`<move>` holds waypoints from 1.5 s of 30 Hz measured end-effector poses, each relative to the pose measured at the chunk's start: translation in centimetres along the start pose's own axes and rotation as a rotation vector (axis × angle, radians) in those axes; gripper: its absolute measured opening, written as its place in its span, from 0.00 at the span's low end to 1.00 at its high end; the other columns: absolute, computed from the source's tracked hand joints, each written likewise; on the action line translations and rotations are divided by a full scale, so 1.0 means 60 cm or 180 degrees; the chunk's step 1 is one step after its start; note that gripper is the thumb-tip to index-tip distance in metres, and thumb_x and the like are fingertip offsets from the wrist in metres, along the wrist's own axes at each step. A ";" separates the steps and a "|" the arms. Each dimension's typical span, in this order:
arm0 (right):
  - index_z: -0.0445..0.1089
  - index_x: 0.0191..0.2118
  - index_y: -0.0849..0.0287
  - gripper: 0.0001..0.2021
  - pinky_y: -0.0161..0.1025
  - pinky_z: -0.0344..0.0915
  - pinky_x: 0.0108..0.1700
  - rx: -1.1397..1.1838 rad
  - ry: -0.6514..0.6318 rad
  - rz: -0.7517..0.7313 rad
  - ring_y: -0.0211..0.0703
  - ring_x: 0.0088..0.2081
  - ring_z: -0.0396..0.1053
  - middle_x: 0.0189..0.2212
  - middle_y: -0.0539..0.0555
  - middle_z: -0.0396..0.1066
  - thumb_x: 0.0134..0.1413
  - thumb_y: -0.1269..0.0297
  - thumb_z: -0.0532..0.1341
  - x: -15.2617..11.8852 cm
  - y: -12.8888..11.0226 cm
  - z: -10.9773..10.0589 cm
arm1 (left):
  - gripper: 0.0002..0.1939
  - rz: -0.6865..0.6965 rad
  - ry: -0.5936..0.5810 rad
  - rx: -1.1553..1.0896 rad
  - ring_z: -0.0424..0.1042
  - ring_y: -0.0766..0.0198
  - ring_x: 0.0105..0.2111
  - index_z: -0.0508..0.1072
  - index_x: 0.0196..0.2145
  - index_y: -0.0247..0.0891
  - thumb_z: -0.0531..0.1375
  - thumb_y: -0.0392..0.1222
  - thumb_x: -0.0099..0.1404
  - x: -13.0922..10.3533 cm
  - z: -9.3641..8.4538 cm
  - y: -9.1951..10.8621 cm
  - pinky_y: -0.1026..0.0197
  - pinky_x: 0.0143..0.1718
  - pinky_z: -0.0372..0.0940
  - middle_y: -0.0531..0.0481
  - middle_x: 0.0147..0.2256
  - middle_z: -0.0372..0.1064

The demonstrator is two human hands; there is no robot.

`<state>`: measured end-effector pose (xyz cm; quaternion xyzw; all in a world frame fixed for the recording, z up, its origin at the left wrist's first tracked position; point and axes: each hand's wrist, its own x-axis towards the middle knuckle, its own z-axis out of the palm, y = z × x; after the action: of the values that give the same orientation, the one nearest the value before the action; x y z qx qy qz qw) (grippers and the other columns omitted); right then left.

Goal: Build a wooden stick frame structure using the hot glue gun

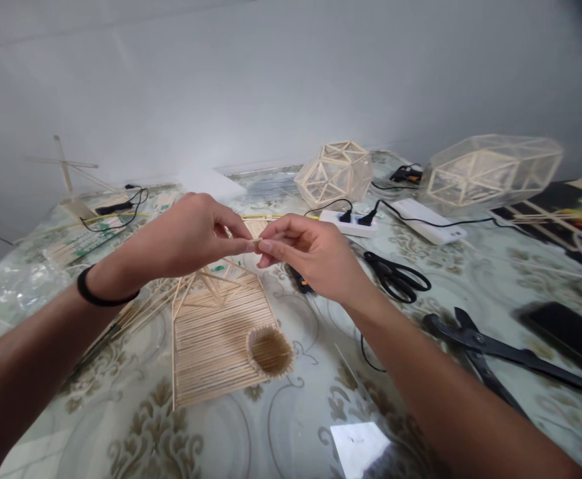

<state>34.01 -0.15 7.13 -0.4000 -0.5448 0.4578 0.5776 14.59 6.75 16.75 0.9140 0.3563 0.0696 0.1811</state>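
Observation:
My left hand (191,233) and my right hand (310,253) meet fingertip to fingertip above the table. Both pinch a small pale piece of wooden stick (257,241), mostly hidden by the fingers. Below them lies a flat panel of wooden sticks (211,346) laid side by side. A round cup of short sticks (271,351) stands at the panel's right front corner. Toward its back rises a frame of slanted sticks (211,286), partly covered by my left hand.
Black scissors (395,276) and large dark shears (480,342) lie at right, near a black phone (570,336). Behind stand two stick-framed polyhedra (335,173) and a white power strip (353,223) with cables. Packed sticks (86,239) and crumpled clear plastic (34,283) lie left.

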 end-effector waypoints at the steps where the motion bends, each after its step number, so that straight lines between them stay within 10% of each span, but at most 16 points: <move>1: 0.77 0.37 0.58 0.17 0.37 0.79 0.38 -0.0018 0.0027 0.0004 0.38 0.30 0.80 0.29 0.49 0.80 0.53 0.50 0.76 0.000 0.000 0.002 | 0.13 0.0007 0.0031 -0.0020 0.66 0.70 0.23 0.88 0.34 0.46 0.65 0.54 0.64 0.000 0.001 -0.001 0.66 0.25 0.55 0.56 0.24 0.78; 17: 0.74 0.34 0.57 0.14 0.37 0.76 0.33 -0.0154 0.0297 -0.0125 0.37 0.26 0.75 0.27 0.49 0.77 0.61 0.53 0.72 -0.010 0.002 0.019 | 0.17 0.0032 0.0098 0.0068 0.72 0.63 0.27 0.88 0.32 0.43 0.63 0.54 0.62 0.004 0.001 0.002 0.63 0.28 0.58 0.51 0.26 0.80; 31: 0.77 0.43 0.55 0.05 0.42 0.77 0.47 -0.2738 -0.0053 -0.2547 0.45 0.43 0.80 0.40 0.55 0.81 0.71 0.69 0.63 -0.006 0.004 -0.015 | 0.15 -0.0151 -0.0277 -0.0100 0.71 0.63 0.26 0.88 0.30 0.45 0.65 0.56 0.60 0.009 -0.008 0.003 0.63 0.27 0.60 0.52 0.24 0.78; 45: 0.79 0.42 0.54 0.10 0.43 0.79 0.45 -0.3013 -0.0087 -0.2656 0.46 0.43 0.80 0.40 0.55 0.81 0.72 0.70 0.59 -0.005 0.020 -0.019 | 0.15 0.0042 -0.0253 0.0097 0.74 0.63 0.27 0.88 0.31 0.45 0.64 0.55 0.63 0.011 -0.004 0.005 0.63 0.27 0.60 0.52 0.25 0.79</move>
<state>35.03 -0.09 5.77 -0.3602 -0.8058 -0.0916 0.4610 15.22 7.08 17.10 0.9211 0.3437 0.0289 0.1807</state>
